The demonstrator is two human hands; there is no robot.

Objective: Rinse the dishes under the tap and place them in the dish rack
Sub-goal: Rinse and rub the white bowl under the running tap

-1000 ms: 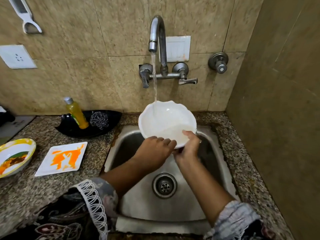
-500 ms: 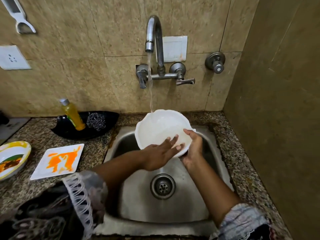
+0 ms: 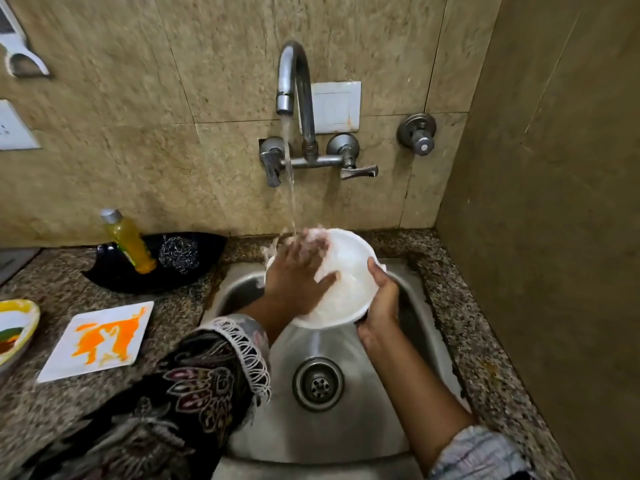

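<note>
- Bowl (image 3: 349, 275) is held tilted over the sink (image 3: 346, 431), its hollow turned toward the stream so that water runs through and off the low rim, it seems.
- It is gripped at its right rim by the right hand (image 3: 379, 306), thumb over the edge and fingers beneath, leaving the inside free for rubbing.
- Inside it the left hand (image 3: 298, 271) is laid flat, fingers spread and blurred, right where the water from the tap (image 3: 292, 84) lands; nothing is clasped by it.
- Two soiled pieces are kept waiting on the counter (image 3: 180, 306): a square plate (image 3: 98, 341) smeared orange, and a yellow-rimmed dish (image 3: 15, 327) at the left edge.
- A soap bottle (image 3: 128, 242) and scrubber (image 3: 178, 252) are parked in a black tray (image 3: 114, 275) beside the sink, within reach.
- No rack is seen; rinsing is judged to be under way, racking not yet.
</note>
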